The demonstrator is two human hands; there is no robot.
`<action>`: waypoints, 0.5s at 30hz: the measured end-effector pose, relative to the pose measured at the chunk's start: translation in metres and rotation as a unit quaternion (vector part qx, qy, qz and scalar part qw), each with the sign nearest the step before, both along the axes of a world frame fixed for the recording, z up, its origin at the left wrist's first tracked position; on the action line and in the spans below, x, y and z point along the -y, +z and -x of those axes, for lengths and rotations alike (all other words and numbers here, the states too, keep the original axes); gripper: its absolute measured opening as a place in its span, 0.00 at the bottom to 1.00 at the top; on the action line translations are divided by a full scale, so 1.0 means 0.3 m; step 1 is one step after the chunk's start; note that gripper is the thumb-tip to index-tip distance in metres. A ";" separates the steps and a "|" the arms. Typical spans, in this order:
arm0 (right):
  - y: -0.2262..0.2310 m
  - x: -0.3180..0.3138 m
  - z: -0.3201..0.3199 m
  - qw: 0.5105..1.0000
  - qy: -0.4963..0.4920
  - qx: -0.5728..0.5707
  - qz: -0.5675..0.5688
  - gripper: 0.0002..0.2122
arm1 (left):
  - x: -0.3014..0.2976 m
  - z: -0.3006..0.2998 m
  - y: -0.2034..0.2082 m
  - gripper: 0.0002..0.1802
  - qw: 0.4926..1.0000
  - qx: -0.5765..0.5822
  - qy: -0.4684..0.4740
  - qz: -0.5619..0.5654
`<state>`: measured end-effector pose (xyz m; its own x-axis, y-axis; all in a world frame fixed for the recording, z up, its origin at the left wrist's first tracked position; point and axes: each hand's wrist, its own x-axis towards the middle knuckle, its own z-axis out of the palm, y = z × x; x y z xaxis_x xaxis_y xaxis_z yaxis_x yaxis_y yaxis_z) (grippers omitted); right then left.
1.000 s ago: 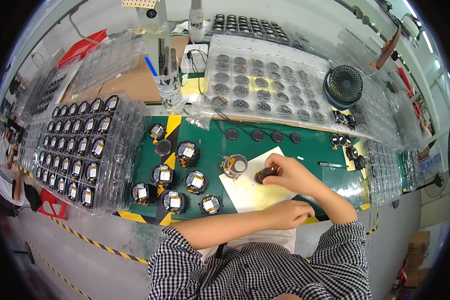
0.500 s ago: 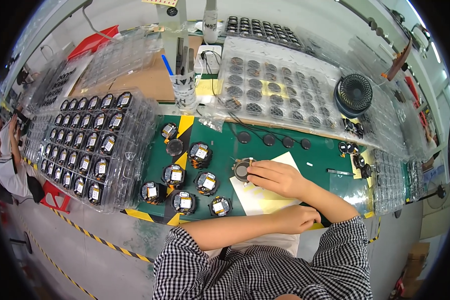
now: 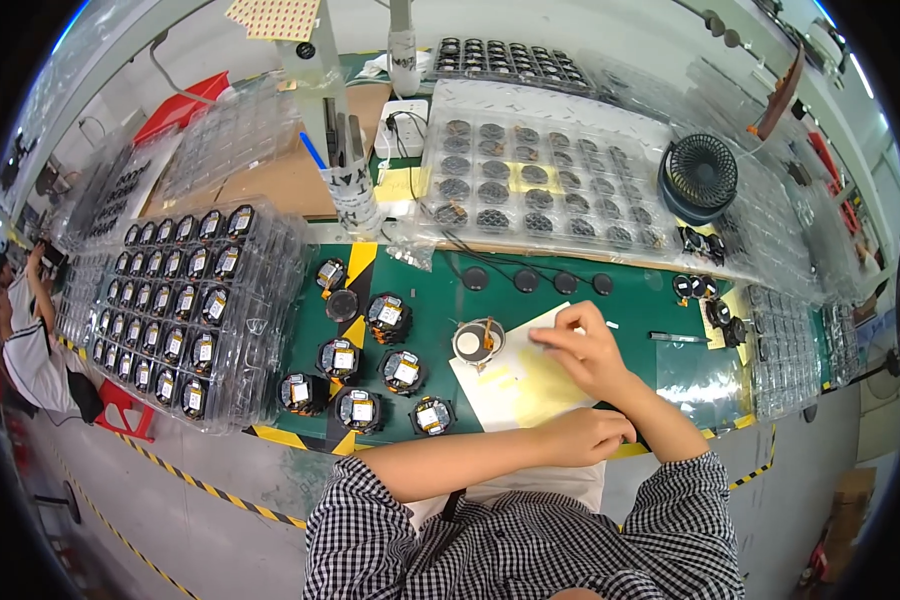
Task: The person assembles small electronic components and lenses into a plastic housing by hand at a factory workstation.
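A round module [image 3: 470, 343] with a pale rim, grey disc face and orange flex strip lies at the left part of a pale yellow sheet [image 3: 515, 395]. Just right of it, above the sheet, hovers my right hand [image 3: 588, 352], fingers bent and partly spread, apart from the module. My left hand [image 3: 588, 437] rests at the table's near edge with its fingers curled in; whatever it may hold is hidden. Several round black modules with white labels [image 3: 358, 409] stand left of the sheet. A dark round cap [image 3: 342, 304] lies among them.
Clear trays of labelled modules [image 3: 175, 300] are stacked at left. Another tray [image 3: 540, 190] with dark round parts lies at the back, beside a small black fan [image 3: 698, 178]. Several black discs [image 3: 526, 281] on cables and a marker [image 3: 676, 337] lie on the green mat.
My right hand has come off the round module and drawn back to the right, uncovering its orange strip. My left hand stays in place. The whole view has shifted slightly.
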<state>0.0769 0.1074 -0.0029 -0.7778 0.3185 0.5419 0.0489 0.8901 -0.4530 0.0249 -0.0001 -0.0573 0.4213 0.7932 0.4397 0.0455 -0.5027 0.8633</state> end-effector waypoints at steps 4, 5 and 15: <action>-0.003 -0.027 -0.027 0.963 -0.038 -0.083 0.253 0.10 | 0.002 0.001 0.006 0.11 1.000 -0.016 -0.001 -0.022; -0.026 -0.038 -0.028 0.937 -0.038 -0.110 0.329 0.10 | 0.002 0.011 0.011 0.12 0.998 -0.041 -0.010 -0.040; -0.037 -0.116 -0.079 0.771 0.029 -0.171 0.613 0.08 | 0.226 0.061 0.323 0.24 0.911 -0.273 0.182 -0.250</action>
<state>0.1006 0.1421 -0.0140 -0.6889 0.7238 0.0384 -0.2835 -0.2203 -0.9333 0.0066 -0.0678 0.0397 0.4346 0.6820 0.5882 0.6419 -0.6927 0.3290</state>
